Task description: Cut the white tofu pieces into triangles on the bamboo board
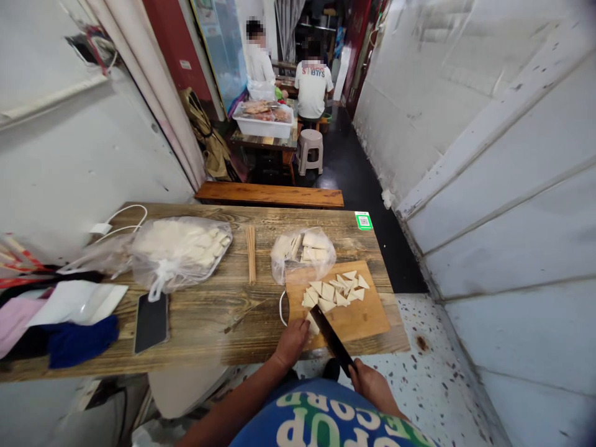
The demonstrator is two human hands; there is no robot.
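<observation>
The right hand [372, 386] grasps a cleaver [331, 338] whose handle it hides; the blade's tip meets a pale piece [313, 323] on the cutting board [363, 316], half covered by the clenched left hand [292, 341]

phone [151, 323] | bundled skewers [251, 253] | big bag [179, 249] — white tub [263, 126] beyond

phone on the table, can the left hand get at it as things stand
Probably yes. The left hand rests at the cutting board's near edge, and only bare wooden table lies between it and the phone. It does press a white piece there, so it must let go first.
</observation>
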